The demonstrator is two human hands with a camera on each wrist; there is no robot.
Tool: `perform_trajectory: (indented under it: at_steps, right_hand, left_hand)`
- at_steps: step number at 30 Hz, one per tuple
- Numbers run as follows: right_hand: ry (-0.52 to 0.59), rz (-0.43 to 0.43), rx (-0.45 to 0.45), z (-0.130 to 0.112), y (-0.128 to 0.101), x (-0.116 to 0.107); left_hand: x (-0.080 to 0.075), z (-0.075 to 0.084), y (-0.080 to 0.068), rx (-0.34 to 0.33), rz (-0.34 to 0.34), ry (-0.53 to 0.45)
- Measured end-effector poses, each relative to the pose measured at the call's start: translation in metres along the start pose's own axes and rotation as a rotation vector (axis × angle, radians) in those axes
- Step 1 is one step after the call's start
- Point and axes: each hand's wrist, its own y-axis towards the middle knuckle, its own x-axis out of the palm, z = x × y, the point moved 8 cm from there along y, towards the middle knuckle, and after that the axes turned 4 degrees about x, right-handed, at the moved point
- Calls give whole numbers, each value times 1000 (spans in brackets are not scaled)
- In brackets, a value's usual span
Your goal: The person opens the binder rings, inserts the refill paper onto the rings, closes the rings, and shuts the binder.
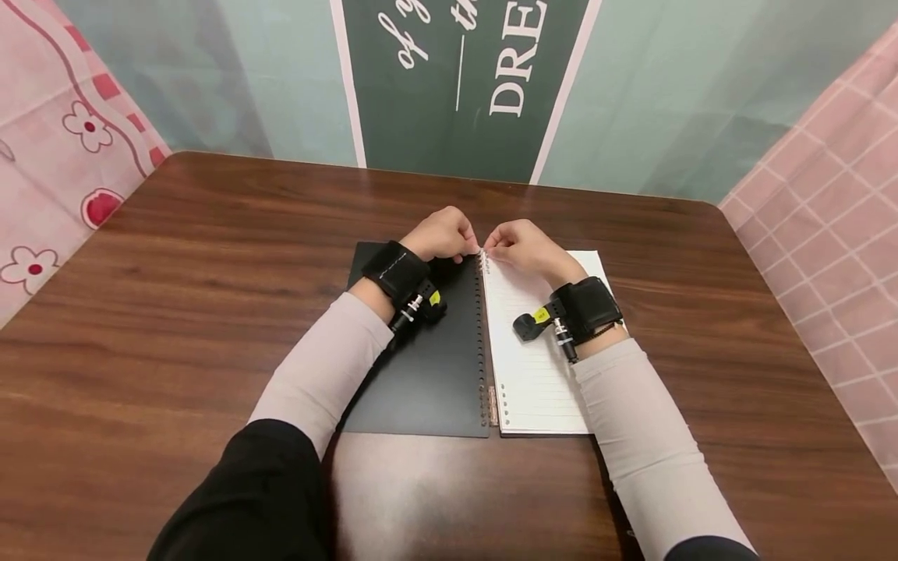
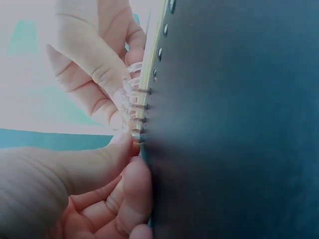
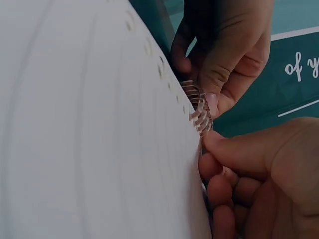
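An opened loose-leaf notebook lies on the table, its black cover (image 1: pixel 421 389) on the left and its lined white pages (image 1: pixel 536 397) on the right. Rows of punched holes run along both inner edges. At the top of the spine, a clear plastic binding strip (image 3: pixel 202 119) has rings passing through several holes of the cover. My left hand (image 1: pixel 443 234) pinches this strip near its top end. Opposite it, my right hand (image 1: pixel 522 245) pinches the strip beside the top corner of the pages. Lower down, the holes in the right wrist view have no rings through them.
The brown wooden table (image 1: pixel 175 312) extends around the notebook on all sides. Behind it hangs a green cloth (image 1: pixel 449 132) with white lettering. Pink patterned cloth (image 1: pixel 56 156) borders the left, and pink checked cloth (image 1: pixel 835 226) the right.
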Motion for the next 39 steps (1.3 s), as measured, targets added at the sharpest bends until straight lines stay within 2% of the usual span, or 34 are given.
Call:
perform_trajectory:
  at_steps: [4,17,24,26,29,35,39]
  right_hand:
    - [-12,26,-10,-1,1,-1]
    - [-68,102,-15,-6,-1,-8]
    - [-15,65,18,-1,0,-7]
    - [-12,36,24,1,0,-6]
    - [-17,-8,26,4,-2,-5]
    - [-45,-98,-3,-1,-7,-2]
    - [-76,-155,-39,-4,-11,1]
  left_hand:
    - [1,-1,2,17,-8,-32]
    - [-2,9,2,35,17,2]
    - [-1,6,3,14,2,-26]
    - [0,5,2,20,-24,-52]
    - [4,6,0,53,-101,-80]
    - [16,10,-8,164,-326,-30]
    - [19,10,-12,177,-393,-25]
